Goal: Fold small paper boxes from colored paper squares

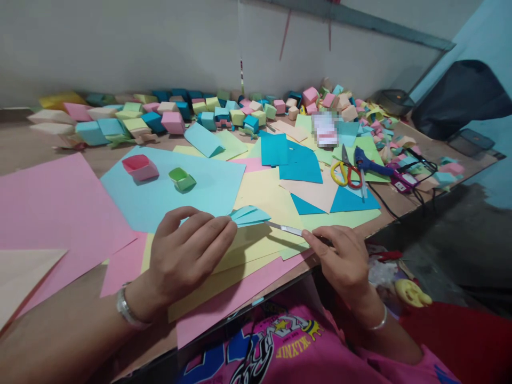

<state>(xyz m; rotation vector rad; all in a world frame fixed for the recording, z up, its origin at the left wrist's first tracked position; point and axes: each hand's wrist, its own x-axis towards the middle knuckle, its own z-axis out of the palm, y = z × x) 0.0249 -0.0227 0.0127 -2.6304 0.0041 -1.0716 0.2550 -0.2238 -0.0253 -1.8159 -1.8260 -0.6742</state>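
My left hand (192,253) is closed on a folded piece of light blue paper (252,215), whose layered, pointed end sticks out to the right of the fingers. In my right hand (342,258) is a slim knife (291,230), its handle mostly hidden by the fingers. The thin blade points left, its tip at or very near the end of the blue paper; whether it touches I cannot tell. Under both hands lie yellow sheets (268,248). Just beyond my left hand, a pink paper box (141,168) and a small green paper box (182,179) stand on a light blue sheet (216,181).
Scissors (346,169) and a blue glue gun (372,162) with a cable lie at the right. Many small folded paper boxes (173,122) line the back by the wall. A large pink sheet (60,208) covers the left. The table's front edge runs close to my body.
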